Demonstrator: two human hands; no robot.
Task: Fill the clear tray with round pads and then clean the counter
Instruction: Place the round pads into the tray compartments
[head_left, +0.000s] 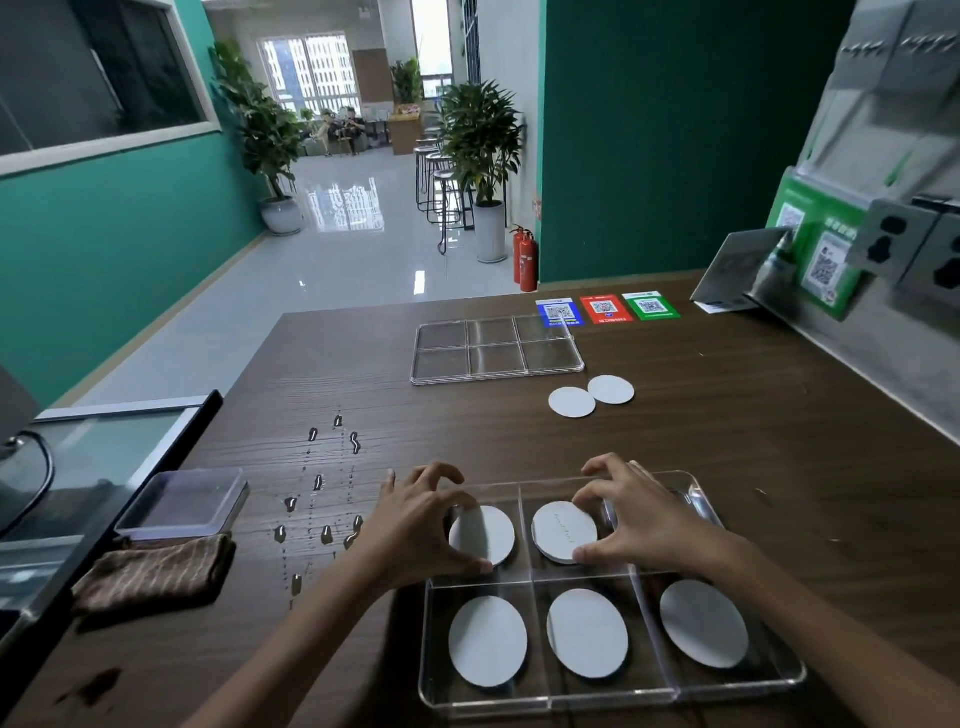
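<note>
A clear six-compartment tray (748, 688) lies on the brown counter close to me. Its near row holds three white round pads, one per compartment (487, 640). My left hand (415, 525) pinches a round pad (485, 535) in the far left compartment. My right hand (639, 514) pinches another round pad (563, 531) in the far middle compartment. The far right compartment is mostly hidden behind my right hand. Two loose round pads (591, 396) lie farther back on the counter.
A second clear tray (496, 349) with no pads sits at the back. Water drops (319, 499) dot the counter to the left. A brown striped cloth (153, 574) and a clear lidded box (182, 501) lie at the left edge. QR stickers (605, 309) are beyond the trays.
</note>
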